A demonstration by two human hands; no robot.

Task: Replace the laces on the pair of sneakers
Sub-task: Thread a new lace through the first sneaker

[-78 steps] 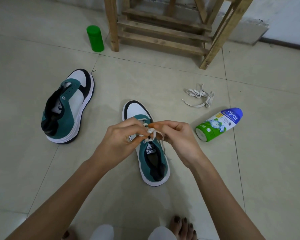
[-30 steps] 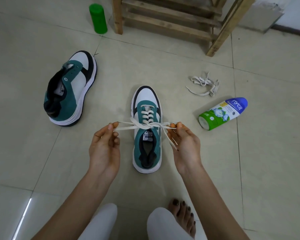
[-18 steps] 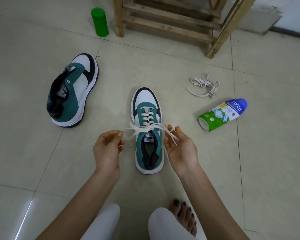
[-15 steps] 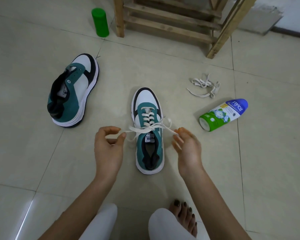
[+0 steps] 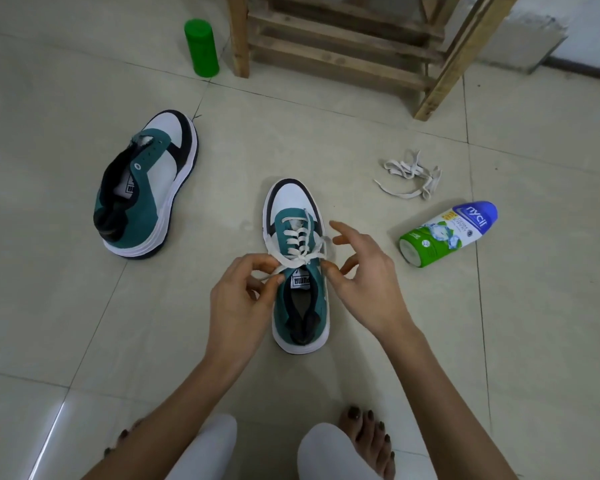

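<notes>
The laced sneaker (image 5: 293, 206) stands on the tiled floor (image 5: 326, 140), toe pointing away, its white lace (image 5: 300, 242) crossed up the eyelets. The left grip (image 5: 239, 303) pinches one lace end between thumb and forefinger, while the right grip (image 5: 364, 289) is released, fingers spread just beside the shoe. The other sneaker (image 5: 142, 192) lies unlaced well to the left, and a loose lace (image 5: 411, 178) sits bunched near a toppled green-and-blue bottle (image 5: 447, 233).

The laced sneaker (image 5: 300, 278) stands upright in the middle, its white lace (image 5: 300, 237) perhaps half-tied; the unlaced sneaker (image 5: 146, 188) sits left, and a loose lace (image 5: 411, 174) lies bunched right.
</notes>
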